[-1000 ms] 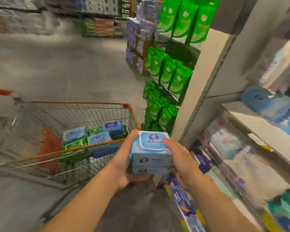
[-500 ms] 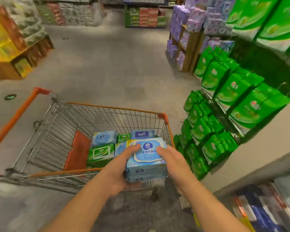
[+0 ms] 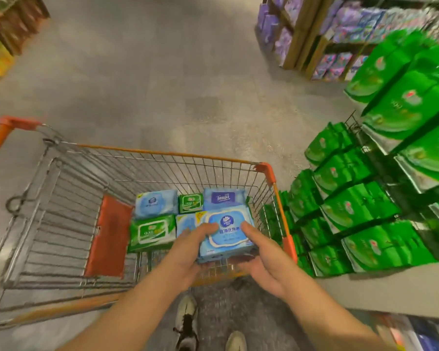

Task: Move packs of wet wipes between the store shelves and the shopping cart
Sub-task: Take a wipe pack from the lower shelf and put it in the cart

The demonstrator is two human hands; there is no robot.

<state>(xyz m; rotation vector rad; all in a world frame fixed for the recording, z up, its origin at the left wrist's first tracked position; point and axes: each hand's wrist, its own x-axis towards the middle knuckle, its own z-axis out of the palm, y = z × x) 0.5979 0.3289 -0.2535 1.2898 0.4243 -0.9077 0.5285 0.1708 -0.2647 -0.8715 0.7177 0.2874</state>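
In the head view, the left hand and right hand are gripping a blue wet-wipe pack from both sides, holding it level over the cart, presumably for setting beside the blue and green packs inside, its white-bordered label facing up.

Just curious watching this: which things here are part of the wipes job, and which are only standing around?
Part of the job:
blue wipes pack, held by left hand and right hand
shopping cart
packs already in cart

Just around:
green bags
purple packs
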